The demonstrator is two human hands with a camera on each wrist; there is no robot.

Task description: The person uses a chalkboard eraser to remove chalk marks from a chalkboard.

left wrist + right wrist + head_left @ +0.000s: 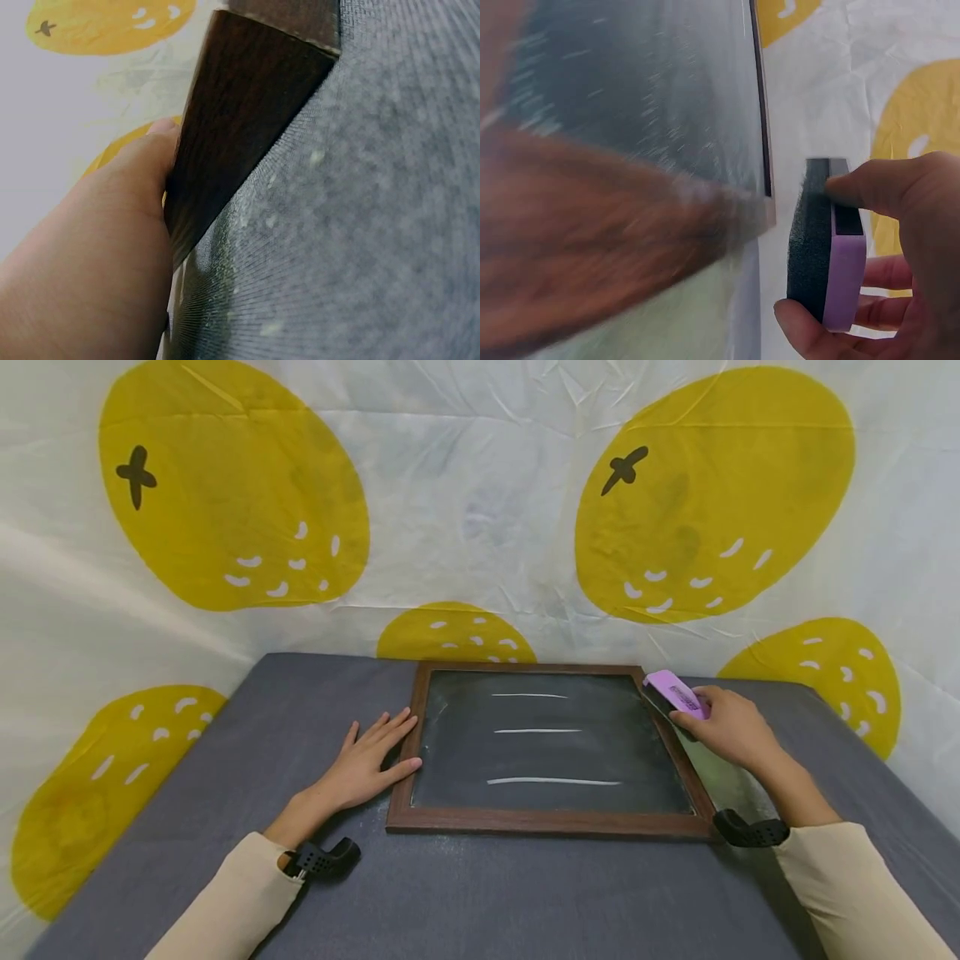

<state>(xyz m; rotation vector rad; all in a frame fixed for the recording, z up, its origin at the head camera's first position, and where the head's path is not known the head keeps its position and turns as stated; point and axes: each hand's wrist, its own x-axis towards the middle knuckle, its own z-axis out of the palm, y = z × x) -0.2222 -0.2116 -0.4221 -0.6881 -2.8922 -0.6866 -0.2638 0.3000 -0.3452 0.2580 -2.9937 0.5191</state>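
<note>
A framed chalkboard with a brown wooden frame lies on the grey table, bearing three white horizontal chalk lines. My left hand rests at the left side of the frame, fingers spread and fairly straight, fingertips over the edge. In the left wrist view that hand lies along the frame's side. My right hand grips a purple chalkboard eraser with a dark felt face, near the upper right corner of the board. In the right wrist view the eraser is pinched between thumb and fingers.
The grey cloth-covered table extends around the board. A white sheet with yellow fruit prints hangs behind and at both sides. A pale greenish patch shows on the table right of the board. Black wrist straps sit over beige sleeves.
</note>
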